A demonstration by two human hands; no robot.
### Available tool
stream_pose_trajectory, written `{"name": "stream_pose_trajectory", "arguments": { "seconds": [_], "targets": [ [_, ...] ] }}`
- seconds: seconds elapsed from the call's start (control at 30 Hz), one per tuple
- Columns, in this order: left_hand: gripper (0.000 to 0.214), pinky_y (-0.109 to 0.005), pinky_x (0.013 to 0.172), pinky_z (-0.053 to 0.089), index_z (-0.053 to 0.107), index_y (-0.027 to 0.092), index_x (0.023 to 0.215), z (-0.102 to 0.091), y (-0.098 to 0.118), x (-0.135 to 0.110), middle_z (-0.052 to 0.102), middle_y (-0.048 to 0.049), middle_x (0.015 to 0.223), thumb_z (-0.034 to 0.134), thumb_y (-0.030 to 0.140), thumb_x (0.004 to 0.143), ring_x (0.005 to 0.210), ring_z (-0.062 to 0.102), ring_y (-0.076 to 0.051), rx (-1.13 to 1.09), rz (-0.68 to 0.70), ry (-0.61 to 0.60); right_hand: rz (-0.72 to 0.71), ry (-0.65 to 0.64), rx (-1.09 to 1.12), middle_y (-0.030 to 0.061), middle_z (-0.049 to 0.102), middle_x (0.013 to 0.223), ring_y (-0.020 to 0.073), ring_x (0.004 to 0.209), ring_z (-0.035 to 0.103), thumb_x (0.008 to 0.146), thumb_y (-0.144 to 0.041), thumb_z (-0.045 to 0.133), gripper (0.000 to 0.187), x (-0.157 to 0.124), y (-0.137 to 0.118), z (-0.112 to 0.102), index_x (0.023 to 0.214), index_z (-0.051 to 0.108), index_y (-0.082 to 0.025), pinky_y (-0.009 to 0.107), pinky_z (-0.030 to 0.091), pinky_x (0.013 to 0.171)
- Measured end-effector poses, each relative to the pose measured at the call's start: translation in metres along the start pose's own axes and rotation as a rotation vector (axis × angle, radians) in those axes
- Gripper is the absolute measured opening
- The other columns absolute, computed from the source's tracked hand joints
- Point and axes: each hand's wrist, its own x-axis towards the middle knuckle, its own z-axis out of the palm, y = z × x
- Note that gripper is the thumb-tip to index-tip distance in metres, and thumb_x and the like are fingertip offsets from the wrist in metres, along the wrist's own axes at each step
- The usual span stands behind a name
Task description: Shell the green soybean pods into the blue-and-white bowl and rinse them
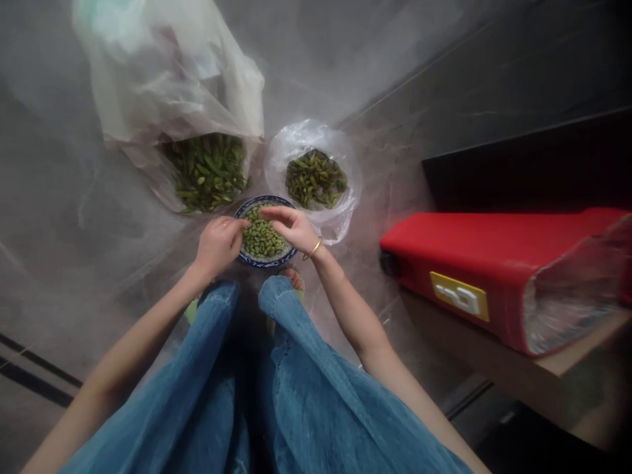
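A bowl with a blue-and-white rim [266, 264] stands on the floor in front of my feet, filled with shelled green beans [263, 238]. At its left edge my left hand [218, 245] is closed, thumb and fingers pinched together; whatever is between the fingertips is too small to make out. Over the bowl's right side hovers my right hand [291, 226], its fingers stretched out and the thumb apart, with nothing visible in it. Beyond the bowl, green bean pods [212, 172] spill at the mouth of a large white plastic bag [168, 99]. Browner pods or hulls [316, 179] lie in a smaller clear plastic bag [279, 148].
A red bin [474, 253] with a yellow label and a clear liner lies on its side to the right, by a wooden board [582, 342]. A dark wall base runs behind it. My jeans-clad knees [296, 329] frame the near side of the bowl.
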Motion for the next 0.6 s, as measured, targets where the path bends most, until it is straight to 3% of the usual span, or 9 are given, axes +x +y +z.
{"name": "stream_pose_trajectory", "arguments": {
  "seconds": [0.1,0.17,0.23,0.3,0.37,0.43,0.53,0.6],
  "targets": [
    [0.029,-0.038,0.081,0.051,0.068,0.014,0.098,0.001,0.001,0.003,0.071,-0.0106,0.092,0.041,0.015,0.088,0.09,0.065,-0.024,0.011,0.008,0.0,-0.129,0.106,-0.099,0.0056,0.07,0.112,0.0173,0.106,0.065,0.087,-0.029,0.054,0.033,0.03,-0.006,0.016,0.117,0.063,-0.017,0.033,0.049,0.099],
    [0.029,-0.037,0.08,0.051,0.068,0.013,0.097,0.002,0.003,0.004,0.071,-0.0106,0.089,0.041,0.015,0.087,0.089,0.065,-0.024,0.035,0.025,0.014,-0.148,0.146,-0.308,0.0038,0.07,0.104,0.0164,0.101,0.064,0.088,-0.03,0.058,0.031,0.061,-0.017,0.029,0.116,0.062,-0.017,0.033,0.047,0.1],
    [0.029,-0.037,0.078,0.051,0.068,0.013,0.096,0.003,0.004,0.005,0.071,-0.0104,0.088,0.041,0.014,0.087,0.087,0.065,-0.025,0.053,0.042,0.026,-0.141,0.105,-0.601,0.003,0.07,0.09,0.0197,0.102,0.06,0.083,-0.023,0.065,0.029,0.087,-0.028,0.037,0.11,0.063,-0.012,0.04,0.044,0.103],
    [0.028,-0.037,0.078,0.051,0.068,0.013,0.096,0.002,0.005,0.004,0.071,-0.0103,0.088,0.041,0.014,0.088,0.088,0.065,-0.025,0.057,0.059,0.035,-0.196,0.107,-0.777,0.0046,0.067,0.107,0.0224,0.116,0.052,0.078,-0.011,0.066,0.036,0.099,-0.032,0.035,0.114,0.061,-0.012,0.042,0.038,0.108],
    [0.028,-0.037,0.078,0.051,0.068,0.013,0.097,0.0,0.005,0.002,0.071,-0.01,0.088,0.041,0.014,0.088,0.088,0.065,-0.024,0.051,0.07,0.042,-0.202,0.171,-0.815,0.0061,0.062,0.12,0.0218,0.12,0.049,0.078,-0.006,0.062,0.038,0.092,-0.026,0.019,0.115,0.061,-0.013,0.04,0.036,0.109],
    [0.028,-0.037,0.078,0.052,0.068,0.014,0.097,-0.002,0.005,0.0,0.071,-0.0098,0.088,0.042,0.014,0.088,0.088,0.065,-0.024,0.036,0.068,0.05,-0.099,0.301,-0.787,0.0066,0.064,0.11,0.0196,0.109,0.056,0.087,-0.014,0.05,0.027,0.071,-0.01,-0.012,0.112,0.061,-0.015,0.039,0.041,0.104],
    [0.028,-0.036,0.076,0.052,0.069,0.013,0.097,-0.001,0.006,0.0,0.071,-0.0098,0.085,0.042,0.013,0.088,0.086,0.066,-0.023,0.013,0.065,0.057,0.165,0.584,-0.865,0.0122,0.064,0.105,0.0231,0.106,0.058,0.085,-0.016,0.049,0.022,0.034,0.019,-0.071,0.102,0.062,-0.013,0.041,0.043,0.099],
    [0.028,-0.035,0.075,0.052,0.069,0.013,0.097,0.001,0.008,0.002,0.071,-0.0099,0.085,0.042,0.013,0.088,0.085,0.066,-0.023,0.006,0.073,0.046,0.427,0.666,-0.927,0.0175,0.065,0.103,0.0251,0.106,0.059,0.081,-0.014,0.051,0.021,0.017,0.035,-0.103,0.097,0.063,-0.008,0.043,0.042,0.098]
  ]
}}
